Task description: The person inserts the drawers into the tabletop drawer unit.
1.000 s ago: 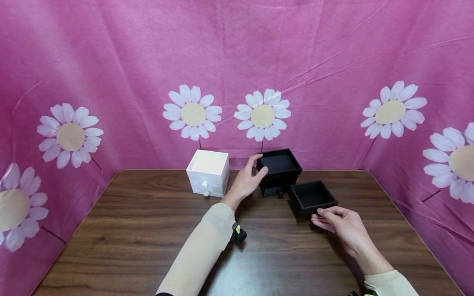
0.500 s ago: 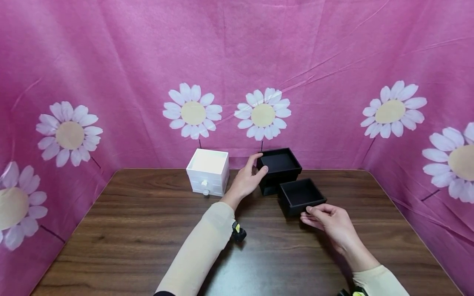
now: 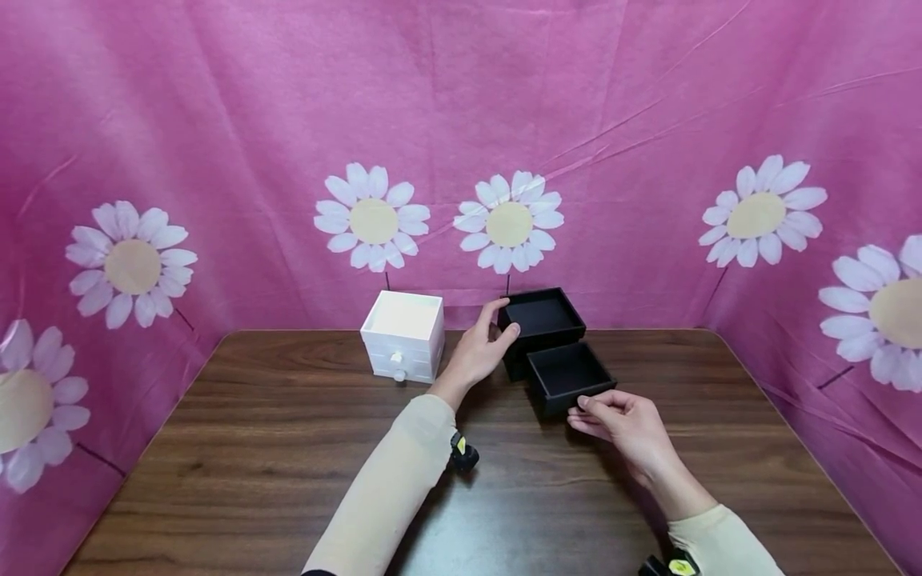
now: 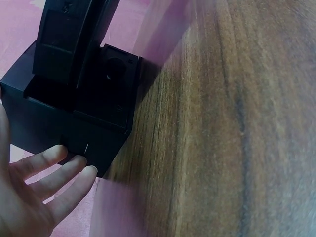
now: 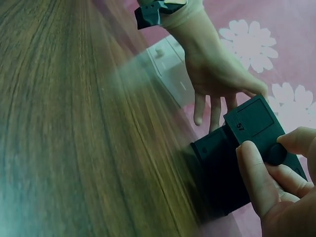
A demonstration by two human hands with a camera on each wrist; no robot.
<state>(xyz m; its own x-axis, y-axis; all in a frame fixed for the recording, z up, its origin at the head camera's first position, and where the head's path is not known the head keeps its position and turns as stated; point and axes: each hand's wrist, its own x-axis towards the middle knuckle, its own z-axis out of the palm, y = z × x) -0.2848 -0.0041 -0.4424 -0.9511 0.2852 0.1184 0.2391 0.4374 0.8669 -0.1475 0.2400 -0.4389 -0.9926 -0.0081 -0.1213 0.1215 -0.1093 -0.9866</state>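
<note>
My left hand (image 3: 477,352) rests against the left side of a small black drawer cabinet (image 3: 543,314), fingers nearly straight, its thumb at the top front corner. In the left wrist view, several fingertips touch the cabinet's side wall. A hollow black drawer (image 3: 571,374) hangs tilted right at the cabinet's front. My right hand (image 3: 628,428) pinches its round knob (image 5: 275,154) between thumb and fingers. Below, the left wrist view shows a lower drawer front with a round knob (image 4: 115,69). The drawer's back end overlaps the upper opening there.
A white drawer cabinet (image 3: 403,336) with small knobs stands left of my left hand. Both cabinets stand near the back edge of the brown wooden table (image 3: 288,448). A pink cloth (image 3: 612,96) with white flowers surrounds the table on the back and sides.
My right hand has moved the black drawer leftward, from the right of the black cabinet to its front. My left hand has stayed on the cabinet.
</note>
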